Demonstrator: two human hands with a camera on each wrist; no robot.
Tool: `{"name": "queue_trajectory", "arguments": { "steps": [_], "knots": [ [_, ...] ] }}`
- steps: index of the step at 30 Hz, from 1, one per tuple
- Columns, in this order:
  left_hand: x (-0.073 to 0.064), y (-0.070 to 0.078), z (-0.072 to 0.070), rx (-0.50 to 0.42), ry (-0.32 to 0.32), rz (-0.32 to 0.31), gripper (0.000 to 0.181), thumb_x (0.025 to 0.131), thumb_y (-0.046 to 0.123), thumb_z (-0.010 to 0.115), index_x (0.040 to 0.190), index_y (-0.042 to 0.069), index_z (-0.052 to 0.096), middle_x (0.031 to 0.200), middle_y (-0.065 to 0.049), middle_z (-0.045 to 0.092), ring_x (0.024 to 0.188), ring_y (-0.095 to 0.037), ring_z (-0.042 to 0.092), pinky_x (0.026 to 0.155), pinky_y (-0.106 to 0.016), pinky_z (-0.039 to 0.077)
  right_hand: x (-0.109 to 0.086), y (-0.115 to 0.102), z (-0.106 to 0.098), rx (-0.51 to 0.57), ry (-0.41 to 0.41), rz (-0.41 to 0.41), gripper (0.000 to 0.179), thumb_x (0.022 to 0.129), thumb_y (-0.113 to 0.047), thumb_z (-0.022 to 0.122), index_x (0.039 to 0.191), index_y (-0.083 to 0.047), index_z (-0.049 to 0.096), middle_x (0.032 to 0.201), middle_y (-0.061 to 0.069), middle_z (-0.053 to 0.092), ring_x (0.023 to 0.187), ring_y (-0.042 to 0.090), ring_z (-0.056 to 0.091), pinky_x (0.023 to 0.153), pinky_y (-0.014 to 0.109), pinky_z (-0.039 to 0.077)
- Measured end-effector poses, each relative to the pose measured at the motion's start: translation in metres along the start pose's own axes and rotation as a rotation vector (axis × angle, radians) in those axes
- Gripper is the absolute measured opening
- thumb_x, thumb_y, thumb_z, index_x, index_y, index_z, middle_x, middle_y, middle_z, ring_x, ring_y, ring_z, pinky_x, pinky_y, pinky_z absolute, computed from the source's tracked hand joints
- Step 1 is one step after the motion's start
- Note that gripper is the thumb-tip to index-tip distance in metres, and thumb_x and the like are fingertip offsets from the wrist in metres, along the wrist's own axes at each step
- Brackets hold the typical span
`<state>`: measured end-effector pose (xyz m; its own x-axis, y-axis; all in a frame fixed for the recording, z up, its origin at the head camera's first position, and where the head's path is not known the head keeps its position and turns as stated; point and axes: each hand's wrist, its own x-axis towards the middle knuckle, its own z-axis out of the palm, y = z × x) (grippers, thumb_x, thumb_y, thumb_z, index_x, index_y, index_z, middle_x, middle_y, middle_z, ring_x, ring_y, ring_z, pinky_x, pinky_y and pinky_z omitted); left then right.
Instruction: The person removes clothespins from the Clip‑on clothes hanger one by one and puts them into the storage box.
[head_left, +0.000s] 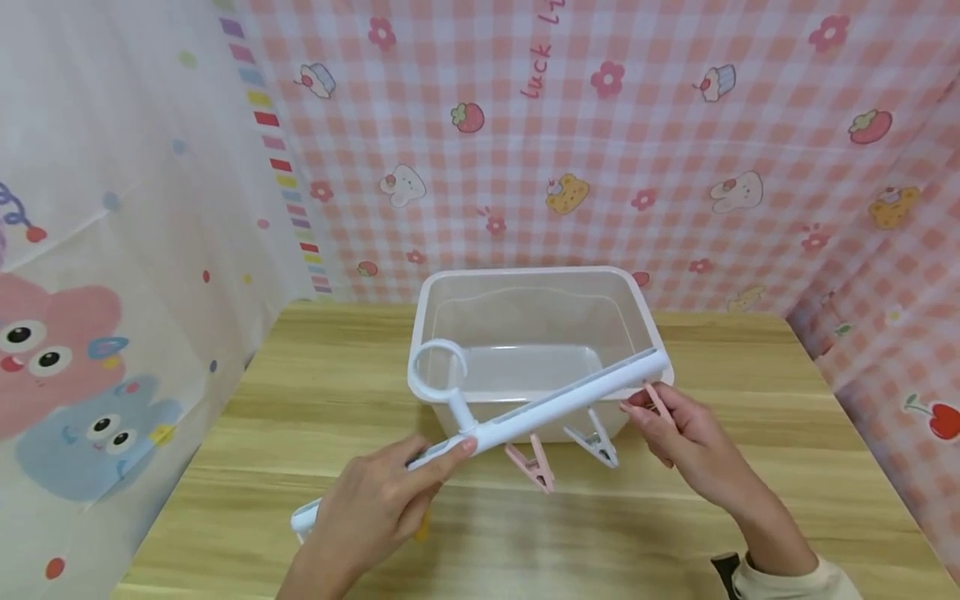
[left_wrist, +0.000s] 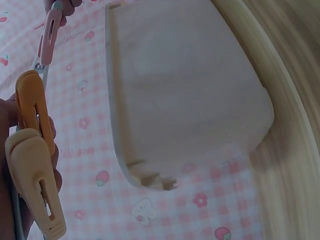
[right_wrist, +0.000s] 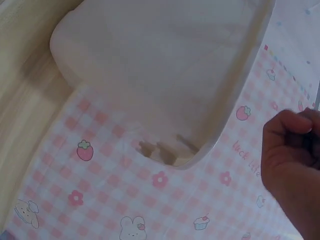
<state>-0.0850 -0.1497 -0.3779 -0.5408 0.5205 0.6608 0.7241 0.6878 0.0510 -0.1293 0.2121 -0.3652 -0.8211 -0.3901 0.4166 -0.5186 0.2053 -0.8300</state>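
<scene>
A pale blue plastic clip hanger [head_left: 558, 406] with a round hook [head_left: 441, 371] slants across the front of a clear plastic bin. My left hand [head_left: 386, 492] grips its bar just below the hook, index finger along the top. At the raised right end, my right hand [head_left: 693, 437] pinches a pink clip [head_left: 660, 406]. Another pink clip [head_left: 532, 467] and a white clip [head_left: 596, 440] dangle from the bar between the hands. In the left wrist view, an orange clip [left_wrist: 35, 107] and a beige clip [left_wrist: 34, 175] hang beside my left hand.
Behind the hanger, the clear bin [head_left: 540, 273] stands on the wood-grain table [head_left: 337, 375]. A pink checked cloth [head_left: 525, 167] covers the back and right, and a white cartoon-print cloth [head_left: 142, 208] hangs at left.
</scene>
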Motion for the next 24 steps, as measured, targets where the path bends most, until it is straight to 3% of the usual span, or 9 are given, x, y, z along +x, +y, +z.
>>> {"name": "queue_trajectory", "arguments": {
  "steps": [5,7,10,13,16,18,20,24],
  "knots": [
    [-0.005,-0.003,0.0,-0.018,0.032,0.01,0.07,0.076,0.003,0.075,0.139,0.029,0.063,0.079,0.004,0.056,0.061,0.003,0.027,0.05,-0.006,0.026,-0.001,-0.006,0.004,-0.389,0.15,-0.053,0.01,0.097,0.001,0.063,0.095,-0.009,0.064,0.067,-0.012,0.046,0.058,-0.004,0.035,0.048,0.018,0.035],
    [-0.007,-0.004,0.0,-0.028,0.036,0.008,0.056,0.089,0.008,0.068,0.14,0.029,0.062,0.076,0.005,0.052,0.061,0.003,0.025,0.05,-0.006,0.024,-0.001,-0.007,0.005,-0.543,0.166,-0.115,0.005,0.099,-0.008,0.063,0.094,-0.009,0.063,0.066,-0.013,0.046,0.058,-0.006,0.033,0.049,0.015,0.033],
    [-0.01,-0.005,0.0,-0.028,0.05,0.008,0.037,0.107,0.02,0.048,0.139,0.03,0.063,0.072,0.006,0.044,0.061,0.004,0.021,0.05,-0.005,0.02,-0.003,-0.009,0.004,-0.732,0.189,-0.189,0.02,0.104,-0.027,0.058,0.096,-0.009,0.061,0.062,-0.013,0.046,0.056,-0.005,0.033,0.049,0.017,0.032],
    [-0.012,-0.005,-0.002,-0.029,0.062,0.008,0.042,0.112,0.029,0.031,0.137,0.03,0.065,0.07,0.007,0.041,0.061,0.004,0.019,0.05,-0.005,0.017,-0.003,-0.011,0.003,-0.835,0.2,-0.225,0.035,0.106,-0.041,0.05,0.098,-0.009,0.061,0.061,-0.012,0.048,0.055,-0.002,0.036,0.05,0.021,0.034],
    [-0.013,-0.005,-0.004,-0.031,0.077,0.012,0.042,0.112,0.028,0.031,0.135,0.029,0.067,0.072,0.007,0.044,0.061,0.004,0.02,0.05,-0.005,0.018,-0.003,-0.012,0.004,-0.805,0.183,-0.223,0.027,0.105,-0.034,0.053,0.098,-0.009,0.061,0.061,-0.012,0.05,0.055,-0.004,0.036,0.049,0.02,0.034],
    [-0.013,-0.005,-0.006,-0.028,0.073,0.006,0.041,0.112,0.027,0.033,0.135,0.03,0.067,0.072,0.007,0.045,0.061,0.003,0.021,0.05,-0.005,0.019,-0.003,-0.012,0.005,-0.727,0.167,-0.209,0.015,0.104,-0.024,0.059,0.1,-0.01,0.063,0.062,-0.012,0.051,0.055,-0.006,0.034,0.05,0.016,0.034],
    [-0.013,-0.005,-0.007,-0.03,0.075,0.002,0.039,0.111,0.025,0.036,0.134,0.03,0.068,0.073,0.007,0.047,0.06,0.003,0.022,0.05,-0.006,0.02,-0.002,-0.012,0.006,-0.594,0.147,-0.183,0.002,0.099,-0.01,0.064,0.101,-0.011,0.065,0.064,-0.011,0.054,0.057,-0.008,0.035,0.05,0.013,0.034],
    [-0.014,-0.004,-0.008,-0.053,0.072,-0.003,0.038,0.111,0.027,0.037,0.134,0.03,0.068,0.071,0.008,0.044,0.061,0.004,0.021,0.052,-0.005,0.018,-0.003,-0.009,0.009,-0.209,0.046,-0.127,0.019,0.097,0.009,0.055,0.098,-0.009,0.062,0.059,-0.002,0.045,0.05,0.001,0.032,0.042,0.016,0.032]
  ]
}}
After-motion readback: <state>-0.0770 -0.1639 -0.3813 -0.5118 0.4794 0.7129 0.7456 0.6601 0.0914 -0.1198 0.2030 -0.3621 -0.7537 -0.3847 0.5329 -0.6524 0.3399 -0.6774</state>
